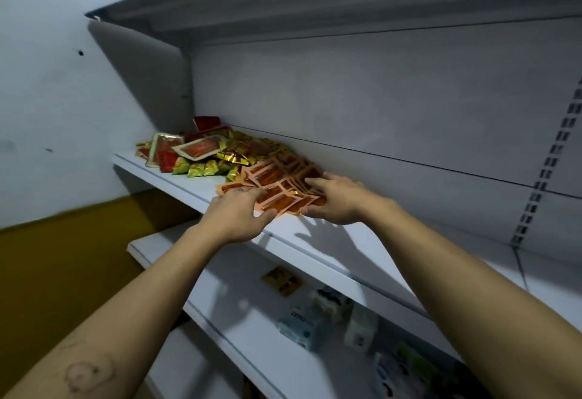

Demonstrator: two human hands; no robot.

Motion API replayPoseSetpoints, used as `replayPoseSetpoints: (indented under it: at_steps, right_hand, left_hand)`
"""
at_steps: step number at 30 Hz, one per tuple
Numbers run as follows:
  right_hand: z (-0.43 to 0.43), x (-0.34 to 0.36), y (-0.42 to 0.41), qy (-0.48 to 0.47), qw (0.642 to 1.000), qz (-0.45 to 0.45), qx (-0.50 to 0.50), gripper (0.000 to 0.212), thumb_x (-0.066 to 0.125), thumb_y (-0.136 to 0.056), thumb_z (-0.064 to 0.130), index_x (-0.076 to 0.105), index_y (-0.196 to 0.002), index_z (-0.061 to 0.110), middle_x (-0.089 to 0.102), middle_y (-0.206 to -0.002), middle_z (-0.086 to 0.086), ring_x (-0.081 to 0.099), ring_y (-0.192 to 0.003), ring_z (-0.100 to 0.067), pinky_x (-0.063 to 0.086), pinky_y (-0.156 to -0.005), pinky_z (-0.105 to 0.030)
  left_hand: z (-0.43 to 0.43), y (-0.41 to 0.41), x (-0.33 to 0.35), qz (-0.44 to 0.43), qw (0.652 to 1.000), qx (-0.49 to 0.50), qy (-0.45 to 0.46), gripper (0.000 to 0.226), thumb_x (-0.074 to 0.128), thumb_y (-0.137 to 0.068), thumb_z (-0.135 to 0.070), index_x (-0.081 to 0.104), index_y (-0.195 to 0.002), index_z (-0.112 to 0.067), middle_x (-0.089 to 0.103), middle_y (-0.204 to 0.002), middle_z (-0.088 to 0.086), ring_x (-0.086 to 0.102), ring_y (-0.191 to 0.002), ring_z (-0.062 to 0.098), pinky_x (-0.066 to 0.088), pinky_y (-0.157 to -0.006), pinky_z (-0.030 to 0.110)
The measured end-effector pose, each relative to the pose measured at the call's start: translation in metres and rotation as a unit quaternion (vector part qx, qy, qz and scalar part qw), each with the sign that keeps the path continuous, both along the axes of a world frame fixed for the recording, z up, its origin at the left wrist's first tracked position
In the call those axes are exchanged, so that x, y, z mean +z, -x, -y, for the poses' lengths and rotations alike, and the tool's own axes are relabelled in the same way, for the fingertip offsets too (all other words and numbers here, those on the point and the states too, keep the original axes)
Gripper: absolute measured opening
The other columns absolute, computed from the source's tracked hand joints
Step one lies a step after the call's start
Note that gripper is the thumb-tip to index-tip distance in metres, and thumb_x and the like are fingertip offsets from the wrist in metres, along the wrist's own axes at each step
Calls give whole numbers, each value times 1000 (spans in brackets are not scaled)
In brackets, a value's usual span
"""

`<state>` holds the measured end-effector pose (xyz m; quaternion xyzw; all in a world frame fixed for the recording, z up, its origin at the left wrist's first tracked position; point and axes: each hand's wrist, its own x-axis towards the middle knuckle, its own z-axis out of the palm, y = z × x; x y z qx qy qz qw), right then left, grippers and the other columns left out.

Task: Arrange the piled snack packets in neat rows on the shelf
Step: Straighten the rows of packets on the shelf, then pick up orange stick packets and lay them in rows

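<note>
Snack packets [239, 162] cover the left part of the white shelf [333, 250], running from mid-left of the frame toward its centre, against the grey back panel [378, 99]. We see three kinds. At the far left end lie larger red-and-white packets [196, 149], flat, with clear windows showing reddish strips. Beside and behind them sits a loose heap of small gold and green packets [217, 169], shiny, puffed and lying at all angles. Nearest us, at the centre of the frame, flat orange packets [277, 178] with pale borders overlap one another like fanned cards, in rough slanting lines. Our left hand [236, 213] rests on their front left edge, fingers straight and spread, thumb along the front rim of the fan. Our right hand [338, 200] lies on their right end, fingers stretched flat over the top, thumb at the front edge. Each grip is open, pressing rather than clasping. On the lower shelf [252, 345], lower right of the frame, stand blurred boxes [302, 326].
</note>
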<state>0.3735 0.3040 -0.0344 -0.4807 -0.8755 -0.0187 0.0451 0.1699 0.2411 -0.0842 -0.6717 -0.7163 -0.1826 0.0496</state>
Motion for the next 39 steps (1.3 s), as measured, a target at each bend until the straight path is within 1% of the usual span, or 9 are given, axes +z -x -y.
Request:
replayPoseSetpoints:
  at_steps: [10, 14, 17, 21, 25, 30, 33, 36, 39]
  right_hand:
    - [-88, -31, 60, 55, 998, 19, -16, 56, 56, -90, 59, 52, -135, 27, 61, -131, -1, 56, -116, -21, 47, -98, -38]
    - [-132, -44, 70, 95, 994, -21, -44, 67, 50, -90, 68, 48, -140, 23, 58, -134, -3, 54, -121, -24, 44, -101, -37]
    - [-159, -52, 76, 73, 996, -9, -56, 69, 59, -84, 68, 51, -135, 22, 62, -127, -3, 57, -114, -25, 48, -93, -36]
    - [-175, -62, 75, 53, 995, -62, -62, 67, 63, -80, 69, 58, -128, 22, 64, -122, -2, 59, -111, -24, 47, -83, -34]
    - [-174, -63, 71, 50, 992, -100, -58, 60, 71, -85, 50, 56, -135, 20, 63, -129, -6, 58, -116, -25, 48, -89, -33]
    - [-178, -46, 61, 44, 988, -110, -101, 41, 72, -87, 30, 62, -126, 21, 65, -121, -3, 60, -110, -24, 49, -87, -29]
    - [-177, -38, 47, 30, 981, -94, -166, 23, 62, -90, 30, 67, -111, 20, 68, -114, -5, 62, -100, -26, 51, -80, -31]
    - [-167, -42, 43, 74, 973, -44, -214, 30, 59, -92, 41, 68, -106, 17, 68, -109, -6, 62, -96, -25, 50, -74, -31]
    - [-164, -57, 48, 86, 966, -43, -242, 34, 58, -91, 43, 70, -109, 16, 69, -111, -8, 62, -99, -27, 53, -81, -33]
  left_hand:
    - [-74, 38, -20, 30, 998, 22, 47, 60, 52, -92, -58, 47, -141, -24, 55, -140, 4, 49, -128, 26, 43, -102, 42]
    - [-119, 30, -20, 32, 996, 18, 78, 75, 44, -88, -73, 39, -146, -24, 42, -149, 8, 36, -137, 29, 34, -112, 49]
    - [-147, 22, -17, -7, 990, 46, 135, 87, 44, -81, -83, 35, -145, -25, 37, -151, 11, 31, -139, 33, 27, -112, 54]
    - [-173, 24, -11, 8, 988, 52, 146, 84, 64, -80, -70, 38, -140, -18, 39, -148, 12, 36, -136, 33, 33, -110, 51]
    - [-186, 27, -5, 92, 981, 26, 170, 82, 77, -79, -51, 34, -138, -14, 54, -132, 6, 52, -118, 27, 45, -98, 38]
    - [-192, 27, -2, 117, 977, -23, 176, 30, 73, -88, -39, 54, -99, -18, 63, -105, 3, 59, -93, 22, 48, -77, 32]
    - [-191, 26, 0, 144, 978, -50, 140, 23, 66, -93, -36, 52, -88, -18, 60, -98, 4, 60, -94, 24, 49, -77, 32]
    - [-193, 18, -1, 224, 963, -73, 129, 17, 60, -97, -36, 59, -94, -19, 66, -102, 5, 63, -92, 23, 52, -76, 31]
    - [-195, -1, -14, 129, 976, -68, 165, 44, 53, -96, -50, 57, -122, -16, 55, -135, 14, 51, -124, 32, 44, -104, 44]
